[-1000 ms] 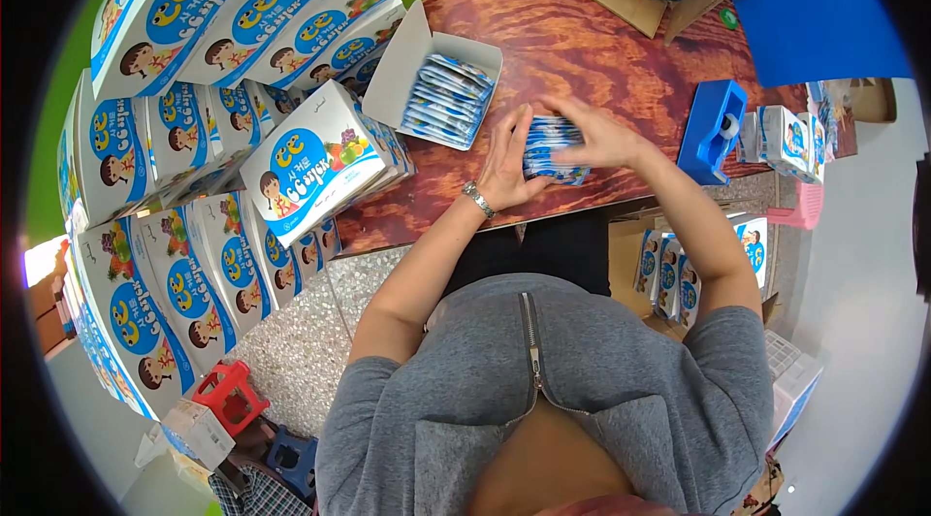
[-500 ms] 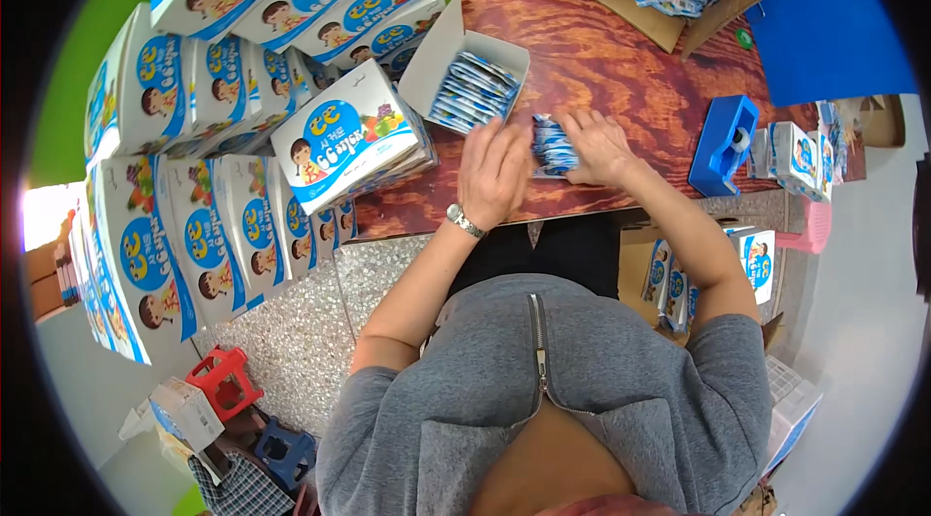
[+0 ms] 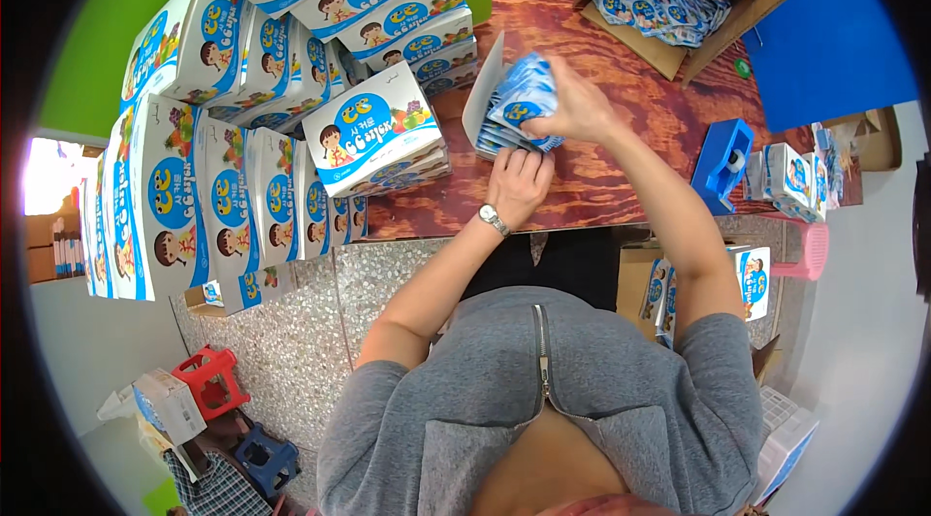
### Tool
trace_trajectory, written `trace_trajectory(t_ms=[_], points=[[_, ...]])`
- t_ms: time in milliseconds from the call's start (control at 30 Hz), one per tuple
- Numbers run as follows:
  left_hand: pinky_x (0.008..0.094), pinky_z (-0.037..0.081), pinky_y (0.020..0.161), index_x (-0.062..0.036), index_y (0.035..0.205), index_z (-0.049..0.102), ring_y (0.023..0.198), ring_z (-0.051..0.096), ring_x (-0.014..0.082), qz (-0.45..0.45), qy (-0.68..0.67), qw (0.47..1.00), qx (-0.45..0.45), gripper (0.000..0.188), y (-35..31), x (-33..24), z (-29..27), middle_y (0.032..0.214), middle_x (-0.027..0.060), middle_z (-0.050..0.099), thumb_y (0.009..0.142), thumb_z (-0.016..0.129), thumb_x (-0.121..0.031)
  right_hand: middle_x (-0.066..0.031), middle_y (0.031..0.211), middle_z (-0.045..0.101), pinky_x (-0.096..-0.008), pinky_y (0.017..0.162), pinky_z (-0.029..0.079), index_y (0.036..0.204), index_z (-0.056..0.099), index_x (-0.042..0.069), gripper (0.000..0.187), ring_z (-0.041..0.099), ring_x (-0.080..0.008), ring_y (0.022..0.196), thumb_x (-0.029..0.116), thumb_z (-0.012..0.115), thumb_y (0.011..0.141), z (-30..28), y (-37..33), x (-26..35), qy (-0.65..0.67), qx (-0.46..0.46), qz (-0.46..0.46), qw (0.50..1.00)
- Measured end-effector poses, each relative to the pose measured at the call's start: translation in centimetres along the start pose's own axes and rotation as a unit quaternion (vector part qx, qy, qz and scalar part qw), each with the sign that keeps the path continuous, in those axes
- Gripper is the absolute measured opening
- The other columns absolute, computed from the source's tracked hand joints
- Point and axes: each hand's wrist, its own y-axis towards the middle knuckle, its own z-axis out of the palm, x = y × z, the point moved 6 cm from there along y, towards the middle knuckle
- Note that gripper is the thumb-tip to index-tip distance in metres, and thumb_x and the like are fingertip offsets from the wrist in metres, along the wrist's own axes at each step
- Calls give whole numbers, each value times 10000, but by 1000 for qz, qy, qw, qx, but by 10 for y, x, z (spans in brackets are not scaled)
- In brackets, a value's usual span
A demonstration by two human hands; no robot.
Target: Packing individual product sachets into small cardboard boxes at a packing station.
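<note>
My right hand (image 3: 580, 107) grips a stack of blue-and-white sachets (image 3: 527, 89) from its right side. It holds the stack tilted over an open white carton (image 3: 478, 107), whose lid flap stands up at the left. More sachets (image 3: 493, 140) lie inside the carton, partly hidden beneath the stack. My left hand (image 3: 521, 184) is at the near side of the carton, fingers curled against its edge. A closed printed carton (image 3: 373, 128) sits on top of others just to the left.
Stacked printed cartons (image 3: 262, 60) fill the left side. A brown cardboard box (image 3: 747, 16) of loose sachets is at the far right of the wooden table (image 3: 621, 181). A blue tape dispenser (image 3: 722, 167) and small cartons (image 3: 787, 172) line the right edge. Stools (image 3: 210, 380) stand lower left.
My right hand has lifted the sachet stack off the table and carried it up and left over the carton. The left hand has shifted to the carton's near edge, and the carton is turned.
</note>
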Motion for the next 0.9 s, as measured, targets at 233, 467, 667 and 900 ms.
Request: trace_trajectory(t_ms=[233, 467, 667, 900], points=[[474, 491, 923, -33, 1058, 665, 997, 614, 286, 48, -127, 988, -78, 279, -15, 9, -28, 1027, 110, 622, 782, 662, -70, -229, 1263, 571, -516, 928, 511, 1407, 389, 108, 974, 603, -409, 1125, 372, 870, 603, 29, 7, 30, -185, 45, 47, 981], [478, 497, 902, 7, 1056, 621, 1011, 602, 357, -23, -252, 952, -172, 322, -19, 24, -26, 1071, 166, 596, 751, 725, 7, -177, 1187, 585, -559, 926, 458, 1312, 494, 149, 460, 588, -387, 1114, 209, 626, 876, 79, 6, 23, -266, -29, 23, 963], [519, 447, 1008, 5, 1212, 567, 1193, 537, 432, -44, -252, 954, -155, 449, -12, 33, -25, 1241, 222, 553, 788, 706, -43, -243, 1464, 381, -630, 1097, 281, 1495, 378, 163, 617, 342, -430, 1394, 184, 575, 911, 80, -11, 9, -163, -15, -34, 986], [557, 338, 1116, -13, 1432, 469, 1394, 378, 443, -56, -233, 967, -81, 705, 1, 36, -6, 1477, 260, 415, 804, 725, -206, -160, 1633, 206, -604, 1207, 112, 1587, 232, 192, 790, 151, -384, 1518, 334, 612, 909, 78, -22, 0, -86, 112, -61, 988]])
